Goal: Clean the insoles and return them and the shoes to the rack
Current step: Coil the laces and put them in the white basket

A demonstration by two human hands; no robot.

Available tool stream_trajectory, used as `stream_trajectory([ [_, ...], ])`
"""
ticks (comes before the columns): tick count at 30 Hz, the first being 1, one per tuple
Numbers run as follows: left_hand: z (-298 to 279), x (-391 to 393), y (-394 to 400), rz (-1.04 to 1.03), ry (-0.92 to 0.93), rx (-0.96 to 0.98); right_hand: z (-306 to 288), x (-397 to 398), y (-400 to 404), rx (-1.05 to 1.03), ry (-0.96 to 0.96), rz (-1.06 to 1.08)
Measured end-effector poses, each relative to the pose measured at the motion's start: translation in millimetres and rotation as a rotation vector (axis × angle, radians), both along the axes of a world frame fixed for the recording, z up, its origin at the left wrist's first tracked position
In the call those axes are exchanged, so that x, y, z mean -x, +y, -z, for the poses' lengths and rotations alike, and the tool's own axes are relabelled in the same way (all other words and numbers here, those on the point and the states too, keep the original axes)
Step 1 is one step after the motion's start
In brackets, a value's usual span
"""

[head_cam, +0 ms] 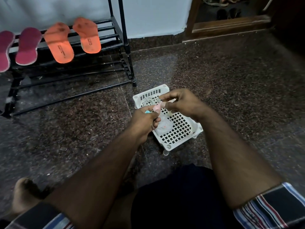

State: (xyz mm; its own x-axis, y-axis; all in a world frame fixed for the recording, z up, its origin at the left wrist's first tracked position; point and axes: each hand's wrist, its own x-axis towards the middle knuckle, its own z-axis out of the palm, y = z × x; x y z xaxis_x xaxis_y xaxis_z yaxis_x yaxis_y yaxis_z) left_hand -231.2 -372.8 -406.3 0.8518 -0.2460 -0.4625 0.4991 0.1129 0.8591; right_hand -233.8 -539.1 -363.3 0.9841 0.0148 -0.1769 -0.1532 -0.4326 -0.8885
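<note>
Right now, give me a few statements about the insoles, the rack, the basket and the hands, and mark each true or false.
1. Four insoles lie on the rack. True: two orange insoles and two maroon insoles.
2. The white basket sits on the rack. False: it stands on the floor, right of the rack.
3. Both hands hold something above the basket. True: the left hand and right hand pinch a small pink item between them.
4. Shoes fill the rack's lower bars. False: no shoes show there.
5. The orange insoles lie left of the maroon ones. False: they lie to the right.
</note>
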Motion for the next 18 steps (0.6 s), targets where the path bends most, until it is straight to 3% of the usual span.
stream_trajectory([
  [4,-10,-1,-11,0.047,-0.032,-0.073,-1,2,-3,0.039,0.005,0.04],
  [9,-12,-8,-6,-0.027,-0.016,-0.09,10,2,-29,0.362,0.039,0.329],
  [18,-4,-5,-7,-0.069,-0.003,-0.079,37,1,-21,0.533,0.211,0.235],
])
